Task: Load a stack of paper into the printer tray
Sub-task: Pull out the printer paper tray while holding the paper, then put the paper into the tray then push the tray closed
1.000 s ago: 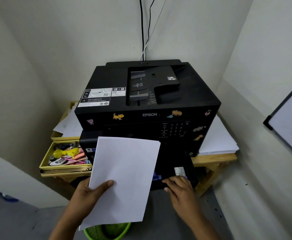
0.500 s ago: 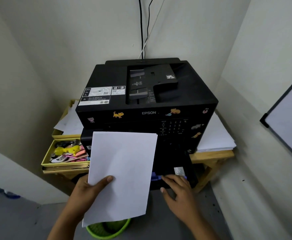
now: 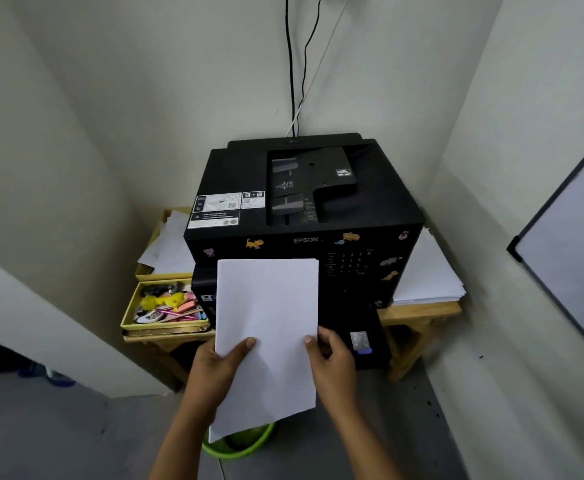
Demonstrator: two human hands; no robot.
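Since half a second ago the right hand (image 3: 332,367) has left the tray front and come over to the paper (image 3: 266,327), and the sheets have turned square to the printer (image 3: 304,216).

Head view: both hands hold the paper in front of the printer, above the pulled-out tray (image 3: 370,344). The left hand (image 3: 219,370) grips the paper's left edge, thumb on top of the sheets and fingers hidden beneath. The right hand pinches the right edge, thumb on top, fingers curled behind. The paper is upright in the picture, its top edge level with the printer's control panel (image 3: 351,263), its lower corner hanging over a green bin (image 3: 240,445) on the floor. The paper hides most of the tray; only the tray's right front part shows, with a small label on it. Whether the sheets touch the tray cannot be told.

The printer is black, with cat stickers along its front edge, and sits on a wooden table (image 3: 422,311) in a corner. A pile of white sheets (image 3: 429,278) lies on the table to the printer's right. To its left stand yellow boxes (image 3: 160,325), one holding small coloured items, another loose papers. Cables (image 3: 292,64) run up the wall behind. A whiteboard (image 3: 567,230) hangs on the right wall.
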